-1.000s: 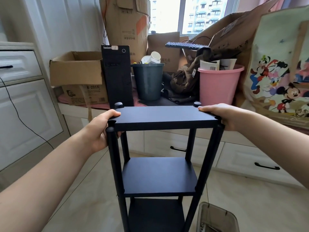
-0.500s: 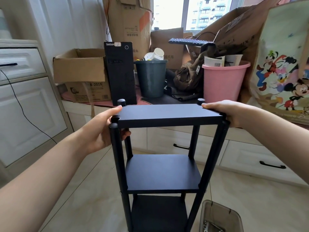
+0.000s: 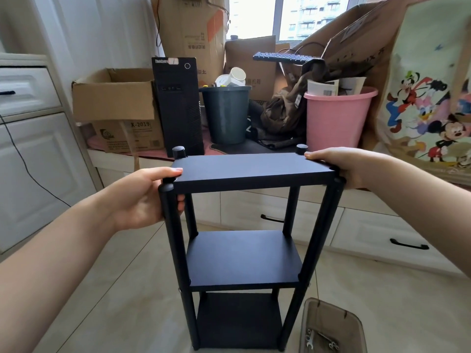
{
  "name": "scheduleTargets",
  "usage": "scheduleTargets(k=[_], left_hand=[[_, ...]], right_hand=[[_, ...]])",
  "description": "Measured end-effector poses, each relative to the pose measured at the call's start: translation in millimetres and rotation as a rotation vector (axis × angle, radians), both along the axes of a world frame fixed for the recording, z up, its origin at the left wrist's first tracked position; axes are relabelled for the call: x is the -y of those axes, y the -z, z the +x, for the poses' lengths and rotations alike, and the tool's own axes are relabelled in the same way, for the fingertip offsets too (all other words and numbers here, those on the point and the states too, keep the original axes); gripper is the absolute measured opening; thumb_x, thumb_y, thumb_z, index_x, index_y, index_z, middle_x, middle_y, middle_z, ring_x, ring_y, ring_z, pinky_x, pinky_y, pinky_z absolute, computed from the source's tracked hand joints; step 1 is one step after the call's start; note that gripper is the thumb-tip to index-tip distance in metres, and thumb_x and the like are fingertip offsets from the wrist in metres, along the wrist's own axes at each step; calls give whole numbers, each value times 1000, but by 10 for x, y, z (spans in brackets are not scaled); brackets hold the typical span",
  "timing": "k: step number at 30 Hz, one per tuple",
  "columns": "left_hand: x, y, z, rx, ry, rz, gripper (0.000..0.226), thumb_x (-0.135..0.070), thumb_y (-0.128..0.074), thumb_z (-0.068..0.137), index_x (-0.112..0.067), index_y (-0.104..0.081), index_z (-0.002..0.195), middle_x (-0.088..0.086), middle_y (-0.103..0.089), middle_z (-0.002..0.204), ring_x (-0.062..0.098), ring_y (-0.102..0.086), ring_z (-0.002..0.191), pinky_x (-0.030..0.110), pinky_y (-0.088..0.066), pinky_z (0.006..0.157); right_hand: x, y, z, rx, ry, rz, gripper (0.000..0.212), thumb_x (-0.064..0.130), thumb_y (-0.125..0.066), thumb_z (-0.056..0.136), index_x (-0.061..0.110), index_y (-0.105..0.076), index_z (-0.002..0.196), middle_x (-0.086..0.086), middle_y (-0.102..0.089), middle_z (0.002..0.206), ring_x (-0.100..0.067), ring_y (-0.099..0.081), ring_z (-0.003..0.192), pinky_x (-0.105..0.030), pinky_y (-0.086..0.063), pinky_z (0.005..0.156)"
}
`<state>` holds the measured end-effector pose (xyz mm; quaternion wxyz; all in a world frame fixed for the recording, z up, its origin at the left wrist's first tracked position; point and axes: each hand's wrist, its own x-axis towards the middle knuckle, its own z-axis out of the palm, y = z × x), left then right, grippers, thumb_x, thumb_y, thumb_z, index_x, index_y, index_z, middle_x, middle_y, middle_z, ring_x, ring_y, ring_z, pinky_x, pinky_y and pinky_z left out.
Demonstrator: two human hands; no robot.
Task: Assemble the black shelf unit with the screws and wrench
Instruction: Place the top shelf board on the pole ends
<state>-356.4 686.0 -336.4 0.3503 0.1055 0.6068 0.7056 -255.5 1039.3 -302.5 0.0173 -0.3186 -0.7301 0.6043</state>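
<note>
so we see the black shelf unit (image 3: 242, 256) standing upright on the tiled floor (image 3: 114, 301), three boards on four posts. our left hand (image 3: 142, 197) grips the top board's left edge, thumb on top, fingers curled under beside the near-left post. our right hand (image 3: 341, 165) wraps the top board's right edge near the far-right corner. a clear plastic bin (image 3: 334, 327) with small metal tools sits on the floor just right of the unit's base.
</note>
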Motion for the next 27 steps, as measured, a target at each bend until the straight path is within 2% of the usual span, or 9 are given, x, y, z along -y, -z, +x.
scheduleTargets(k=[3,5,9,12,14,17,20,27], left_hand=[[1,19,-24,-1,2,9,29,-29,-69,78,-11,-61,99,3,-60,68,18,-58,57,34,-52,64],[-8,31,-29,5,3,22,27,-28,-70,78,-12,-62,98,2,-60,69,17,-58,56,32,-54,60],[-23,62,-26,15,-28,75,22,-26,-70,78,-12,-65,94,2,-60,69,17,-56,54,28,-55,55],[-45,81,-5,-15,-52,81,13,-27,-70,76,-15,-75,75,0,-58,67,16,-52,53,28,-50,56],[-63,93,7,-32,-77,80,15,-28,-69,75,-16,-75,67,0,-56,65,15,-50,51,28,-47,57],[-89,98,19,-42,-114,69,17,-28,-69,73,-14,-64,82,0,-54,65,16,-49,50,30,-44,58],[-95,93,34,-47,-119,69,20,-27,-68,73,-13,-60,86,1,-55,65,16,-48,50,30,-42,60],[-61,89,27,-64,-104,30,30,-27,-69,72,-11,-60,96,4,-58,72,20,-53,53,33,-47,62]], right_hand=[[-28,21,121,-24,-85,-239,30,34,-70,87,7,-61,98,-7,-66,67,-17,-67,55,-27,-57,54],[-27,62,220,-80,-163,-320,37,30,-74,79,4,-61,102,-13,-68,75,-25,-69,63,-32,-58,58],[15,152,309,-172,-229,-298,41,31,-72,75,4,-59,102,-14,-66,75,-24,-67,62,-31,-56,56],[22,204,319,-220,-236,-236,29,35,-66,85,9,-55,90,-7,-55,62,-19,-53,52,-29,-49,53],[19,234,322,-253,-244,-247,26,35,-63,87,11,-53,86,-5,-49,59,-17,-45,50,-28,-45,51],[20,254,333,-250,-294,-277,24,33,-63,84,12,-57,74,-5,-46,58,-17,-40,51,-26,-40,52],[16,238,340,-233,-313,-294,24,30,-65,79,13,-60,62,-6,-44,58,-18,-38,53,-26,-38,55],[-17,214,335,-212,-280,-298,22,23,-67,79,6,-55,87,-7,-51,62,-18,-45,53,-28,-45,55]])
